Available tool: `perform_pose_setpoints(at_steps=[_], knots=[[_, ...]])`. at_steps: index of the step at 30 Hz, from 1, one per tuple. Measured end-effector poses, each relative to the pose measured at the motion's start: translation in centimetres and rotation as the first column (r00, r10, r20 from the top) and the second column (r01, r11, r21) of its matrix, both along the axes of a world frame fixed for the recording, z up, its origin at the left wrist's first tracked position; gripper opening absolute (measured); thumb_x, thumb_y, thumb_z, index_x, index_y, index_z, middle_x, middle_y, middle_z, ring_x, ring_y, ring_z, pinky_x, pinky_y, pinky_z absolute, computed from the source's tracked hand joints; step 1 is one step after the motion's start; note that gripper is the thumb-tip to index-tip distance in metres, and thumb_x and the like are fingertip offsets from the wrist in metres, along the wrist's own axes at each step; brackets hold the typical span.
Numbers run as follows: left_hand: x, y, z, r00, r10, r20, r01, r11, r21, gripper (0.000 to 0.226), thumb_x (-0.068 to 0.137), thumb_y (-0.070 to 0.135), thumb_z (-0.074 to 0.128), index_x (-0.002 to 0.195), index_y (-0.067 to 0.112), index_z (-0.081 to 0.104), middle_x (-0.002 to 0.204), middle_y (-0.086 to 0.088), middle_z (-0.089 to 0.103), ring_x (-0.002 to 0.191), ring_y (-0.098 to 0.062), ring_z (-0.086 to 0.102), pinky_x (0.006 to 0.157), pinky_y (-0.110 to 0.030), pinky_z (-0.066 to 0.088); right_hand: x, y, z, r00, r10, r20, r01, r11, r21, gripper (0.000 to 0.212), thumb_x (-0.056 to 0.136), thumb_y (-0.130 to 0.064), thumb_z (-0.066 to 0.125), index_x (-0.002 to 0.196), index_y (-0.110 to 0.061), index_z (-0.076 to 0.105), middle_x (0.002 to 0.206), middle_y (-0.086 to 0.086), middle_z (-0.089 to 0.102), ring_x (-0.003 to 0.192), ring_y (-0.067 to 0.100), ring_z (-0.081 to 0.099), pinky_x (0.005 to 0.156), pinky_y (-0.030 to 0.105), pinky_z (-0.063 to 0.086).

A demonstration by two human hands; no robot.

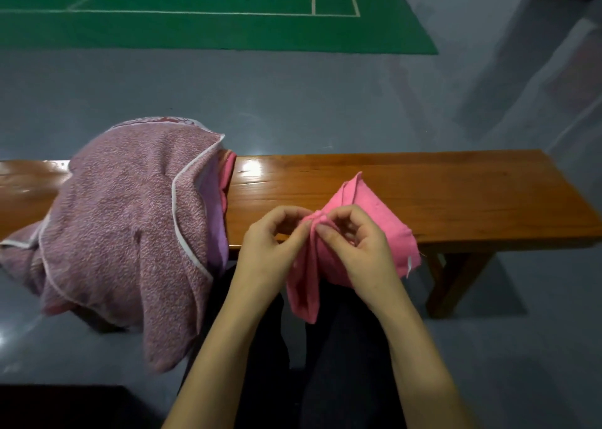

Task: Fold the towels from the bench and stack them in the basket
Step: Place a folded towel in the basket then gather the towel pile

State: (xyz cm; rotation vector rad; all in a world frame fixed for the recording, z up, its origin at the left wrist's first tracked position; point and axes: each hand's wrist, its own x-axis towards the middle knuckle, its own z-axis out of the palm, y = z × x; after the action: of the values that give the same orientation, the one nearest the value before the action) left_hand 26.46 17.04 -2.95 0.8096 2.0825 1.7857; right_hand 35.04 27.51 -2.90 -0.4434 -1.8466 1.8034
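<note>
Directly ahead, a long wooden bench [423,194] crosses the view, and a big mauve speckled towel [130,226] lies heaped over its left part, spilling off the near edge, with no basket in sight. At the bench's near edge, toward the middle, the left hand [270,249] and right hand [355,249] pinch one bunched corner of a small pink towel [368,213]. Because both pinches meet at one point, the loose cloth below could sag or twist and spoil the fold.

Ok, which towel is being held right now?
The small bright pink towel, pinched by both the left hand and right hand. The big mottled mauve towel lies untouched, draped over the bench.
</note>
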Motion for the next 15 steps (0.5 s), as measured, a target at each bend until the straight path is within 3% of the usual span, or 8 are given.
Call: perform_pose_setpoints(at_steps=[10,13,15], knots=[[1.5,-1.1,1.2,0.997,-0.067,-0.047,0.069,0.996,0.052,0.012,0.084,0.017,0.061,0.086,0.028,0.064,0.086,0.014,0.068,0.084,-0.003,0.061,0.075,-0.016,0.047,0.9,-0.9,0.1,0.999,-0.036,0.01,0.035,0.998,0.061,0.023,0.086,-0.003,0.064,0.082,-0.024,0.057,0.079,-0.016,0.063,0.08,-0.002,0.06,0.073,0.013,0.045],[1.4,-1.5,1.3,0.994,-0.082,-0.071,0.084,0.996,0.029,0.012,0.082,0.017,0.061,0.087,0.026,0.067,0.087,0.012,0.07,0.085,-0.006,0.062,0.077,-0.016,0.047,1.2,-1.0,0.3,0.999,-0.012,0.037,0.011,0.999,0.035,0.027,0.087,-0.006,0.064,0.097,-0.03,0.058,0.09,-0.011,0.064,0.092,0.001,0.062,0.081,0.018,0.049],[1.5,-1.7,1.3,0.994,-0.085,-0.076,0.087,0.996,0.019,0.012,0.082,0.017,0.06,0.088,0.024,0.068,0.088,0.011,0.071,0.086,-0.008,0.064,0.079,-0.019,0.048,1.3,-1.0,0.5,0.998,0.035,0.053,-0.04,0.994,0.097,0.037,0.088,-0.004,0.062,0.104,-0.038,0.06,0.09,-0.02,0.065,0.092,-0.005,0.06,0.083,0.014,0.047]])
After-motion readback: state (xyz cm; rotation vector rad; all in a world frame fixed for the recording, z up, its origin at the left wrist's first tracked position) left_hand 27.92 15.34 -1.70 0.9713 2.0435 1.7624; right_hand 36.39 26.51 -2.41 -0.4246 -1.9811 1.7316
